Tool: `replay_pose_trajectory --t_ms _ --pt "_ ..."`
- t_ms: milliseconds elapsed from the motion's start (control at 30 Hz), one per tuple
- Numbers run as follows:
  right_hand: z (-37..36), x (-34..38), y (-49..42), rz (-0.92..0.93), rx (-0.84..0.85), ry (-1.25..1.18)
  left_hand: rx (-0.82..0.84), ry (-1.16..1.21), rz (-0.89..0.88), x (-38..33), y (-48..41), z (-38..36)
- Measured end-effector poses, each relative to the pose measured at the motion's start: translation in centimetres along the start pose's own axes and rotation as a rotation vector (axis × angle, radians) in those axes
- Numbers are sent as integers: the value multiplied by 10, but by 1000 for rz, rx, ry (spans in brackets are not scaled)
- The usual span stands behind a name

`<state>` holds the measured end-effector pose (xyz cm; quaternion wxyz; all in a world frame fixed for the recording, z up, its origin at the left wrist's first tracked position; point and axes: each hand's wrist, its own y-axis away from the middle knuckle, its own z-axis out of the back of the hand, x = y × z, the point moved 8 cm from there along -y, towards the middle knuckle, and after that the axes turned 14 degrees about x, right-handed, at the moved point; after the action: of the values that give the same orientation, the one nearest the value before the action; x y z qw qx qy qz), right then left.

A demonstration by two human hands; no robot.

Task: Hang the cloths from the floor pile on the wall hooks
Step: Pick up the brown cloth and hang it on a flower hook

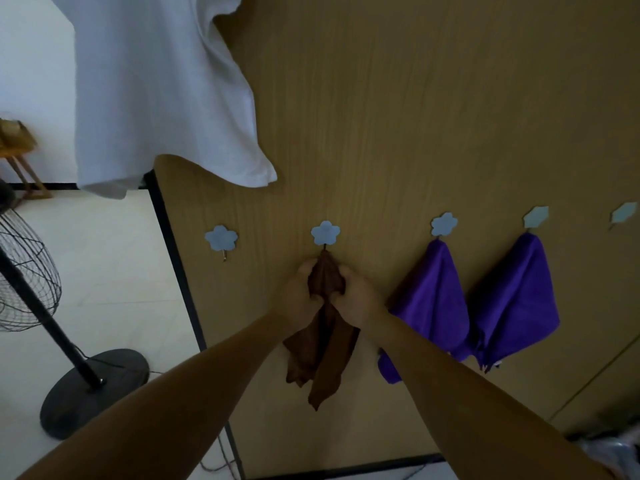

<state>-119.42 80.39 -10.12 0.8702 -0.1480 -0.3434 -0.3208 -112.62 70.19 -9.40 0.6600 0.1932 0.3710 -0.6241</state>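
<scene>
A brown cloth hangs bunched below the second hook of five blue flower-shaped wall hooks, its tip drawn up to the prong and its loose ends trailing toward 6 o'clock. The left hand and right hand grip it from either side. At its 3 o'clock, two purple cloths hang by a corner from the third hook and fourth hook, lower edges meeting. The first hook at 9 o'clock shows its metal prong, and the fifth hook sits farthest toward 3 o'clock.
</scene>
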Motion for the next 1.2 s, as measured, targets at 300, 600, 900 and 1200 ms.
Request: replay_pose_trajectory --t_ms 300,600,900,1200 --pt "9 -24 -3 -151 71 58 170 -149 282 28 1 9" --pt "11 -22 2 -127 -33 126 -22 -107 179 8 -3 16" --pt "0 -13 3 -83 10 110 95 -173 182 5 -2 4" --pt "5 -26 43 -216 -49 19 -147 -272 68 -27 19 23"
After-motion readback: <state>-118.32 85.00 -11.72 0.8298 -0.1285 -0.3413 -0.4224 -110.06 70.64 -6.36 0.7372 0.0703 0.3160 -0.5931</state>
